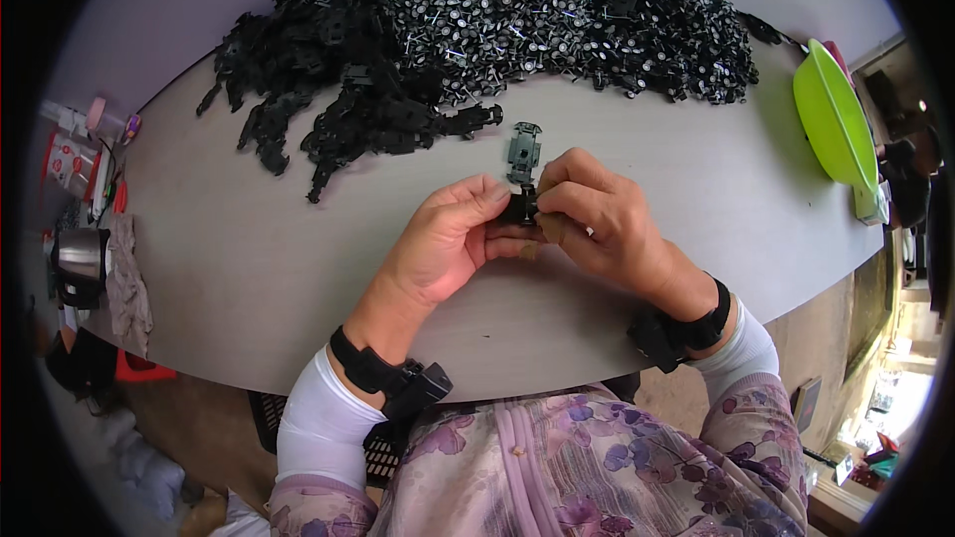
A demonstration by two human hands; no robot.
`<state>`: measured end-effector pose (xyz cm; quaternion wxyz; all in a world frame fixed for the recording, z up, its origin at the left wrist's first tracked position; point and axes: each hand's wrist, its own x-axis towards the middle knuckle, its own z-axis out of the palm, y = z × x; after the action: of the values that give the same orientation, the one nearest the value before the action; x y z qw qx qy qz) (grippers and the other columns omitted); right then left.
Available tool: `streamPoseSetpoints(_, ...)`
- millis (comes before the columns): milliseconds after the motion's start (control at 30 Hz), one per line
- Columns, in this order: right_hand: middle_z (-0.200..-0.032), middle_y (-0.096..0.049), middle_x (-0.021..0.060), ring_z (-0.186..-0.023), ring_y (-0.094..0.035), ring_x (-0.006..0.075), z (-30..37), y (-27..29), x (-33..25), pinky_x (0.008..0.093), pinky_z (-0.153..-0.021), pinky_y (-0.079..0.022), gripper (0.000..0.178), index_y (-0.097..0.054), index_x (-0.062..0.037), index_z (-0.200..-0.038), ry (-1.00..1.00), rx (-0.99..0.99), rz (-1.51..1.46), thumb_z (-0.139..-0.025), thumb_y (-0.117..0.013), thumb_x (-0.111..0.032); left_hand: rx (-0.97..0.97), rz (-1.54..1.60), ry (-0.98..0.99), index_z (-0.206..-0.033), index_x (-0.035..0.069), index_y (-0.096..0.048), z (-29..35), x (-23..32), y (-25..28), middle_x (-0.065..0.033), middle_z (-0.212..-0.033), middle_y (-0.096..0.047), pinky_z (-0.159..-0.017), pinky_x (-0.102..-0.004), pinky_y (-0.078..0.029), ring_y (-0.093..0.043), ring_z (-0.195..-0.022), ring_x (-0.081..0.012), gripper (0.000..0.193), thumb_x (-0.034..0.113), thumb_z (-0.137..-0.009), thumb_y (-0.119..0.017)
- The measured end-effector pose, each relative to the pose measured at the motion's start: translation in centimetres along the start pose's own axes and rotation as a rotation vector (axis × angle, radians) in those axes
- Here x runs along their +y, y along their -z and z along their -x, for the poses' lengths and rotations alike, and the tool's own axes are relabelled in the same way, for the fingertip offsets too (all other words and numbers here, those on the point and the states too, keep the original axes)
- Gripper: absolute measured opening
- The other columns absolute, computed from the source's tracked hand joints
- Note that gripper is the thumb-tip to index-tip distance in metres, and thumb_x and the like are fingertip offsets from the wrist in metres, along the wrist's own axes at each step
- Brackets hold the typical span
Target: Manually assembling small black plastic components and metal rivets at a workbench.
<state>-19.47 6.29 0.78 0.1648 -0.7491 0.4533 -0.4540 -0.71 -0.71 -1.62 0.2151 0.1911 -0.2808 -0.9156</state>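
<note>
My left hand (448, 239) and my right hand (602, 219) meet over the middle of the grey table (249, 268). Together they pinch a small dark toy car chassis (522, 154); its far end sticks out above my fingers and its near end is hidden between my fingertips. Whether a second small black part sits between my fingers, I cannot tell. Both wrists wear black straps.
A heap of black chassis parts (338, 99) lies at the back left. A larger heap of small black wheels on axles (567, 20) spreads across the back. A green bowl (834, 124) stands at the right edge. A metal pot (80, 259) and a cloth sit at the left.
</note>
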Motion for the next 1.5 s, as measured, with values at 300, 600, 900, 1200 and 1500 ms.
streamPoseSetpoints(300, -0.076, -0.051, 0.0094, -0.059, -0.055, 0.0256, -0.2, -0.4, -1.5, 0.0339, -0.050, -0.046, 0.014, -0.057, -0.0011, -0.077, 0.087, -0.073, 0.223, -0.067, -0.064, 0.007, 0.025, -0.142, -0.054, -0.092, 0.002, -0.057, 0.4, -0.4, -1.1, -0.0071, -0.092, -0.062, -0.077, -0.0321, -0.057, -0.065, -0.083, -0.0183, 0.018, 0.017, -0.098, -0.049)
streamPoseSetpoints(600, -0.075, -0.048, 0.0107, -0.059, -0.054, 0.0290, -0.6, 0.4, -1.5, 0.0394, -0.053, -0.046, 0.018, -0.052, -0.0008, -0.071, 0.087, -0.272, 0.024, -0.069, -0.070, -0.001, 0.139, -0.336, 0.001, -0.078, 0.005, -0.054, 0.6, 0.0, -1.8, -0.0010, -0.079, -0.055, -0.071, -0.0310, -0.057, -0.060, -0.074, -0.0137, 0.020, 0.013, -0.096, -0.050)
streamPoseSetpoints(900, -0.083, -0.052, 0.0118, -0.065, -0.058, 0.0291, -0.1, -1.1, -1.9, 0.0382, -0.056, -0.048, 0.022, -0.054, -0.0009, -0.087, 0.016, -0.093, -0.031, -0.069, -0.065, 0.005, 0.160, -0.399, -0.079, -0.078, 0.005, -0.053, 2.1, 0.2, -1.7, -0.0048, -0.075, -0.060, -0.061, -0.0279, -0.054, -0.063, -0.066, -0.0152, 0.015, 0.007, -0.085, -0.066)
streamPoseSetpoints(1200, -0.101, -0.059, 0.0127, -0.078, -0.062, 0.0269, -1.7, 0.3, 4.8, 0.0368, -0.061, -0.050, 0.026, -0.060, 0.0001, -0.099, -0.207, 0.013, 0.095, -0.073, -0.061, 0.002, 0.541, -0.760, -0.103, -0.069, 0.009, -0.043, 10.2, 5.3, 3.1, -0.0039, -0.067, -0.055, -0.042, -0.0217, -0.041, -0.056, -0.049, -0.0098, 0.025, 0.001, -0.073, -0.066)
streamPoseSetpoints(1500, -0.104, -0.063, 0.0118, -0.097, -0.057, 0.0322, -4.0, -0.6, 4.2, 0.0367, -0.084, -0.047, 0.030, -0.059, 0.0004, -0.102, -0.516, -0.167, -0.098, -0.074, -0.065, -0.004, 0.738, -1.703, -0.365, -0.086, -0.002, -0.060, 10.0, 8.4, 1.8, -0.0096, -0.084, -0.063, -0.055, -0.0310, -0.045, -0.056, -0.058, -0.0161, 0.019, 0.007, -0.072, -0.069)
